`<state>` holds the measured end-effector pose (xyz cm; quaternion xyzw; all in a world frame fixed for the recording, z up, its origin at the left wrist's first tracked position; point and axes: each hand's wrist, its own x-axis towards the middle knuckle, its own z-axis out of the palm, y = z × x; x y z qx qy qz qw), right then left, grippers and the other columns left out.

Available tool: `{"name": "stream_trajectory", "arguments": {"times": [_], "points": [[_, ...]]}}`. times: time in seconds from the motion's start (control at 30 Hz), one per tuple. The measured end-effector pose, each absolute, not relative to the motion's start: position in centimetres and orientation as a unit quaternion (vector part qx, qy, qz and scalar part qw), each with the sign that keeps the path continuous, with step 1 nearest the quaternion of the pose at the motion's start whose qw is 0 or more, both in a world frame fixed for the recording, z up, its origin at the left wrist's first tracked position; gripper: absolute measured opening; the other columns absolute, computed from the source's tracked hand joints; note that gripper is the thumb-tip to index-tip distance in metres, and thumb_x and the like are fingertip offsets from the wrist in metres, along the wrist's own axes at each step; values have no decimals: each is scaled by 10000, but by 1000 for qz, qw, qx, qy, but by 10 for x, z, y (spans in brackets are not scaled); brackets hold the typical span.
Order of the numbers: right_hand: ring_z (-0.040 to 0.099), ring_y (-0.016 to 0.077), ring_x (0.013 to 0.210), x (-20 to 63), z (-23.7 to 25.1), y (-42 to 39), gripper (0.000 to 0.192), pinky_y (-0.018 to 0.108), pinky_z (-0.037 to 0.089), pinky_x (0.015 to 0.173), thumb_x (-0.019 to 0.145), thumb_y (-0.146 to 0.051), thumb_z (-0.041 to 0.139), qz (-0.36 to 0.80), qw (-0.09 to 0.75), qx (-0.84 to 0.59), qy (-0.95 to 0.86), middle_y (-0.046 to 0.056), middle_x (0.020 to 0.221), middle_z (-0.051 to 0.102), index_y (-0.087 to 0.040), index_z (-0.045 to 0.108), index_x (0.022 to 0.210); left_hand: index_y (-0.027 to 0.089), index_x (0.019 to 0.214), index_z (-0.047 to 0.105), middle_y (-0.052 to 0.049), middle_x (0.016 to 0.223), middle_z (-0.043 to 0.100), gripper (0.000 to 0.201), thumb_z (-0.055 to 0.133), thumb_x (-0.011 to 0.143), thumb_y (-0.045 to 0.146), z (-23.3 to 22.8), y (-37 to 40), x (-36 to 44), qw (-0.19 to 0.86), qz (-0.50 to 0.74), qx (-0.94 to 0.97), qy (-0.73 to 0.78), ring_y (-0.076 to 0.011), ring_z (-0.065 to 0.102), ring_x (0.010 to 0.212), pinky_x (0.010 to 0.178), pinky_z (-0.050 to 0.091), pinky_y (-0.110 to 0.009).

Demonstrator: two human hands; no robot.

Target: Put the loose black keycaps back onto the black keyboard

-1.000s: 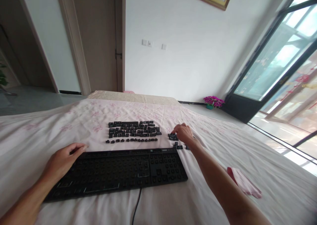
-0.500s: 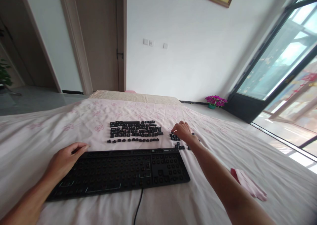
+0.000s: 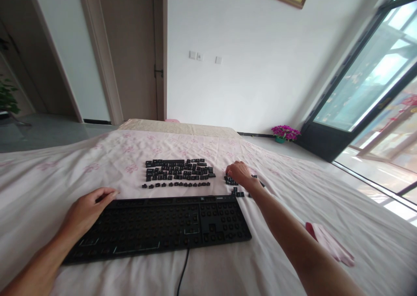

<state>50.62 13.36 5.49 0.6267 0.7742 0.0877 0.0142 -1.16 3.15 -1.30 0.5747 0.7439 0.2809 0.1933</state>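
Right hand [image 3: 239, 172] has bent fingers at the small key pile [image 3: 232, 181], which sits at its 7 o'clock; I can't tell if they pinch one. Left hand [image 3: 89, 207], grip also unclear, is farther, by the black keyboard [image 3: 153, 225], lying long from about 9 to 3 o'clock.

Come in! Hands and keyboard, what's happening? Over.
Left hand at far left corner of keyboard. Right hand at small key cluster, partly hiding it. Keyboard flat, loose keys in rows beyond. Pink cloth off right.
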Motion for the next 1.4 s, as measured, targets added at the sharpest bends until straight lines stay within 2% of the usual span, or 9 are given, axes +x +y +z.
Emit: {"name": "stream_trajectory", "arguments": {"times": [0.2,0.37,0.6,1.07,1.27,1.4], "points": [[616,211,945,488,67,105,200,290,370,814,845,-265,606,99,-18,633,768,48,944,735,-271,738,995,240,1004,672,-2,1012,737,420,502,811,573,-17,34,-13,193,285,580,738,-225,657,958,836,449,-249],[592,195,951,465,64,69,149,276,366,823,834,-273,628,73,-91,571,812,5,905,735,-288,744,926,230,993,683,-6,1029,736,428,519,800,575,-16,33,-12,179,295,585,734,-221,651,970,856,442,-246],[571,214,980,457,56,64,130,303,345,850,818,-248,660,58,-67,560,824,23,876,738,-276,755,903,230,1010,679,0,1036,738,417,517,811,559,-15,31,-13,182,290,587,734,-216,647,973,842,440,-235],[556,218,963,450,68,44,136,318,330,836,856,-252,621,83,-98,539,833,36,884,731,-259,748,906,218,1004,685,-10,1032,743,424,527,803,556,-14,31,-12,170,296,591,731,-222,653,964,835,450,-242],[574,203,934,445,65,34,139,307,362,857,852,-273,625,22,-173,554,814,-4,902,738,-299,755,893,246,939,714,-3,961,755,375,543,778,538,-15,32,-12,151,304,587,735,-222,682,882,758,481,-239],[583,192,937,438,59,23,141,291,397,862,843,-277,628,-45,-234,543,805,-14,924,734,-297,755,901,245,939,711,-8,963,754,388,535,782,553,-18,33,-14,152,303,591,732,-228,683,890,767,484,-244]]}}
